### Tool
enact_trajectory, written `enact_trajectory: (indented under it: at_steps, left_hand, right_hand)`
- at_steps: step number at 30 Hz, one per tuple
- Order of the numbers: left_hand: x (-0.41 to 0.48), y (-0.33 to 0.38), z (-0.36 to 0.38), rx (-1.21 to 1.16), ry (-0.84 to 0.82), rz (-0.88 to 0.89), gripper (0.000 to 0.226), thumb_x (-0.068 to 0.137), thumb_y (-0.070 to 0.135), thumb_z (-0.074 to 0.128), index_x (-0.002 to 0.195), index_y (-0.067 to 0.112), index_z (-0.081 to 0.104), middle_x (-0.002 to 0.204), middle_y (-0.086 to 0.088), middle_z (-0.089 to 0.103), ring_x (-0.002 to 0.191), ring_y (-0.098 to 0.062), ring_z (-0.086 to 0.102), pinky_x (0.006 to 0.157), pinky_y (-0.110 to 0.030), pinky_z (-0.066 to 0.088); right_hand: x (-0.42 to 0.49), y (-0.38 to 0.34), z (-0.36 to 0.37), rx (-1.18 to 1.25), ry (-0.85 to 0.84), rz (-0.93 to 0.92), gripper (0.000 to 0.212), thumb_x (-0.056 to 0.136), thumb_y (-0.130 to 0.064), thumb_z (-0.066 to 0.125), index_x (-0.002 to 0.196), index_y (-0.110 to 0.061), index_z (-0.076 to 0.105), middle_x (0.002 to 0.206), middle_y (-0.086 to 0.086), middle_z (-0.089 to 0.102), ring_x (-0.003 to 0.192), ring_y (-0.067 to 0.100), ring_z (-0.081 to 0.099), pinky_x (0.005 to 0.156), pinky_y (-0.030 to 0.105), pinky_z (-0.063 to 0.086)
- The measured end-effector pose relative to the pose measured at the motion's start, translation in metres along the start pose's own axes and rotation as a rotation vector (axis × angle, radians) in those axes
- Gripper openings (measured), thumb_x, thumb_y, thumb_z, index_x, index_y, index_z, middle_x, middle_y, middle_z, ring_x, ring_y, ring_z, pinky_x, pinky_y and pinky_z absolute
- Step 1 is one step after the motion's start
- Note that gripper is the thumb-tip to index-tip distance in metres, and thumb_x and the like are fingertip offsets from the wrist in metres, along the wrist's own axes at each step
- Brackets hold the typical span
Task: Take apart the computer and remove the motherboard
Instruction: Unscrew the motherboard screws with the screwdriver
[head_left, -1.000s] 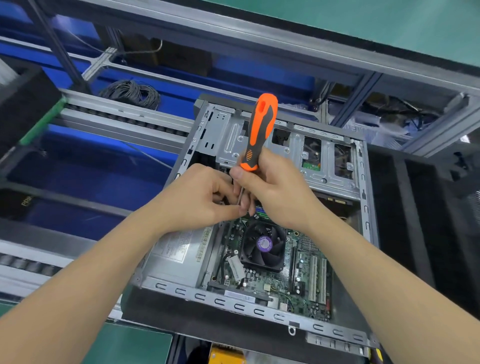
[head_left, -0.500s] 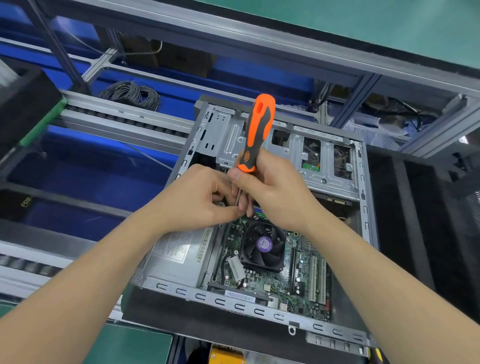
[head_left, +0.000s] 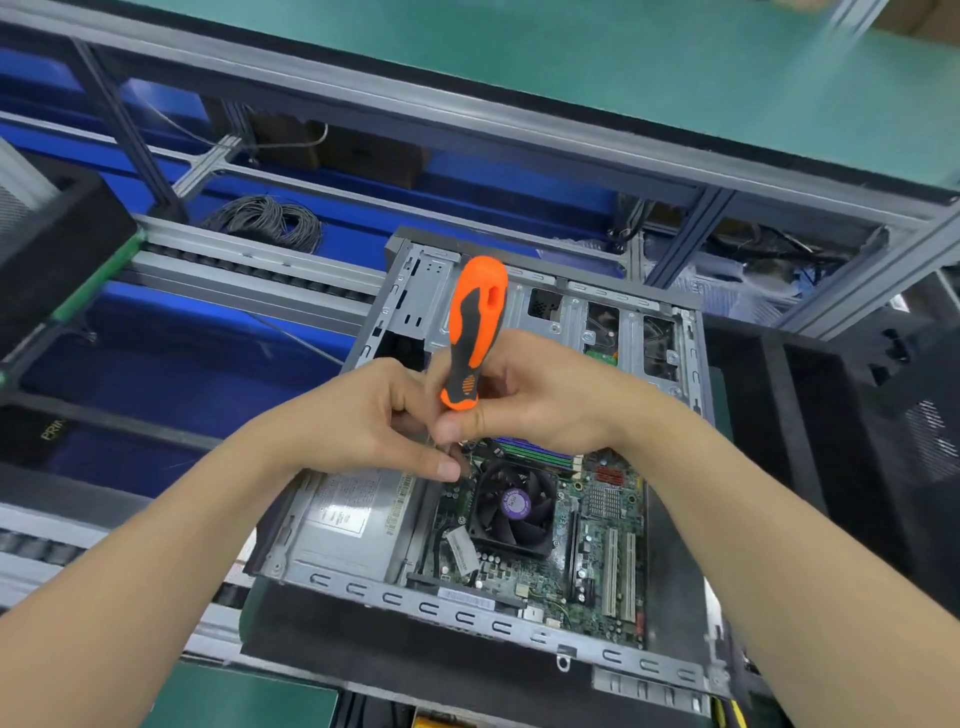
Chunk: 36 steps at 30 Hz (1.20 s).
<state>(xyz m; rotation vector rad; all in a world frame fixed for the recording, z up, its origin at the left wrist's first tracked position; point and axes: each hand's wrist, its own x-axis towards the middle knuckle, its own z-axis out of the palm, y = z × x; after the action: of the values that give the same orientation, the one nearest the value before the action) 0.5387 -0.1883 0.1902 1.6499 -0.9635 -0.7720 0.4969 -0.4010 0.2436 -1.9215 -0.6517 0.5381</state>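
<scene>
Broadly, we look down on an assembly line with a grey metal frame. On it a black pad carries the open computer case, which lies on its side with the lid off. Along the case's far edge sits the bare metal drive cage. The motherboard sits inside, flat on the case floor, filling the right part from the near edge rail up toward the drive cage. Against the case's left edge lies the silver power supply, label up.

Both our hands meet over the board's far left corner. Our right hand grips the screwdriver, thumb and fingers wrapped round the bottom of its orange-and-black handle. The handle stands nearly upright, its top leaning a little to the right. Our left hand has its fingers curled in just under the handle, thumb stretched toward the board. The shaft and tip are hidden, so we cannot tell whether this hand pinches them.

A coil of grey cable lies well beyond the case's far left corner. Near the board's middle stands the black CPU fan, a purple sticker on its hub. Two white expansion slots run along the board's right edge, and green memory sticks lie just beyond the fan.
</scene>
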Motion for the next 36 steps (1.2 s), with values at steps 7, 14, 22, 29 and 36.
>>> enact_trajectory:
  at_steps: [7, 14, 22, 29, 36]
  left_hand:
    - [-0.007, 0.014, 0.009, 0.108, 0.003, -0.096, 0.02, 0.077, 0.041, 0.089, 0.065, 0.04, 0.072, 0.059, 0.003, 0.058, 0.056, -0.023, 0.051, 0.058, -0.027, 0.041]
    - [-0.01, 0.012, 0.017, 0.096, 0.022, -0.087, 0.021, 0.077, 0.052, 0.086, 0.065, 0.042, 0.073, 0.06, -0.007, 0.05, 0.081, -0.055, 0.063, 0.077, -0.057, 0.055]
    - [-0.008, 0.015, 0.011, -0.006, 0.01, -0.062, 0.037, 0.086, 0.023, 0.083, 0.086, -0.008, 0.062, 0.064, -0.004, 0.028, 0.058, -0.002, 0.053, 0.069, -0.009, 0.045]
    - [-0.004, 0.032, 0.009, -0.197, -0.017, 0.032, 0.01, 0.086, 0.01, 0.076, 0.091, 0.002, 0.074, 0.082, -0.001, 0.074, 0.107, -0.015, 0.072, 0.091, -0.015, 0.051]
    - [-0.007, 0.029, 0.011, -0.265, -0.04, 0.018, 0.046, 0.077, 0.018, 0.076, 0.114, -0.008, 0.066, 0.114, 0.005, 0.075, 0.118, -0.01, 0.065, 0.1, -0.022, 0.049]
  right_hand:
    - [-0.013, -0.061, -0.002, -0.254, 0.263, 0.026, 0.023, 0.086, -0.037, 0.082, 0.099, -0.024, 0.068, 0.074, -0.015, 0.066, 0.065, 0.006, 0.064, 0.063, 0.021, 0.047]
    - [-0.001, -0.11, 0.016, -0.972, 0.499, 0.315, 0.06, 0.093, -0.066, 0.056, 0.061, -0.019, 0.036, 0.062, 0.0, 0.041, 0.052, 0.018, 0.04, 0.046, 0.027, 0.025]
    - [0.004, -0.113, 0.009, -0.915, 0.299, 0.335, 0.036, 0.09, -0.037, 0.068, 0.074, -0.01, 0.051, 0.064, 0.004, 0.044, 0.055, 0.026, 0.037, 0.048, 0.027, 0.025]
    - [-0.009, -0.123, -0.004, -0.81, -0.007, 0.196, 0.02, 0.092, -0.026, 0.069, 0.079, -0.016, 0.058, 0.06, 0.0, 0.061, 0.06, 0.019, 0.062, 0.054, 0.035, 0.046]
    - [-0.012, -0.132, 0.004, -0.903, -0.082, 0.122, 0.026, 0.097, -0.038, 0.064, 0.089, -0.015, 0.058, 0.064, 0.003, 0.064, 0.054, 0.01, 0.064, 0.057, 0.029, 0.046]
